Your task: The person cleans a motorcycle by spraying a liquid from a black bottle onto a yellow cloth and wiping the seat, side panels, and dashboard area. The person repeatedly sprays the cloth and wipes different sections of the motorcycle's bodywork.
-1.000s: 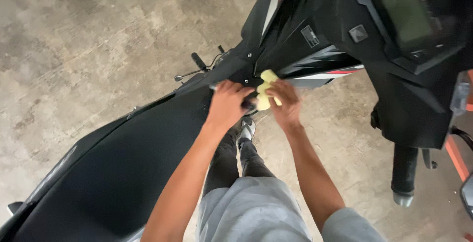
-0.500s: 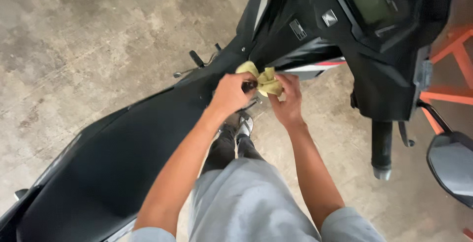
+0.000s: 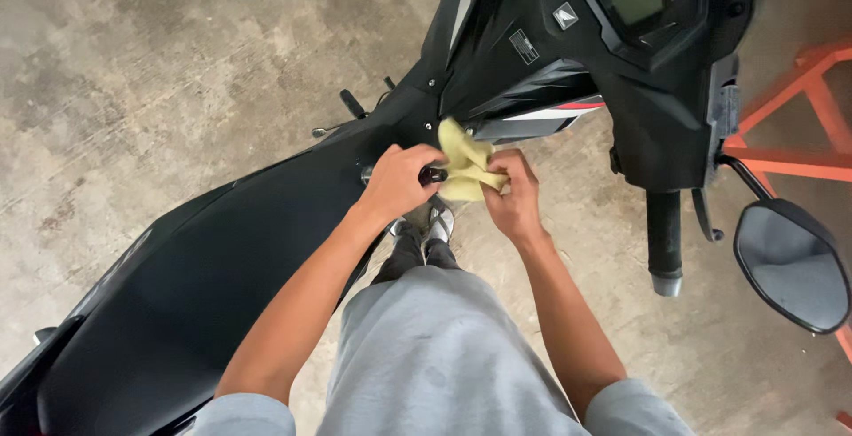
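A crumpled yellow cloth [image 3: 463, 168] is bunched between both my hands, just below the black motorcycle's front body panel [image 3: 524, 72]. My left hand [image 3: 398, 180] grips the cloth's left side, over the front end of the black seat [image 3: 231, 267]. My right hand [image 3: 513, 196] pinches the cloth's right side. My grey-trousered legs and a shoe [image 3: 433, 223] show below the hands.
The handlebar grip [image 3: 665, 241] and a round mirror [image 3: 790, 267] stick out at the right. An orange metal stand [image 3: 799, 125] sits at the far right. A foot peg [image 3: 351, 103] juts left of the bike. Concrete floor [image 3: 160, 72] surrounds it.
The view has shifted so the bike and hands sit lower left in frame. Both hands have kept hold of the cloth and bunched it tighter between them.
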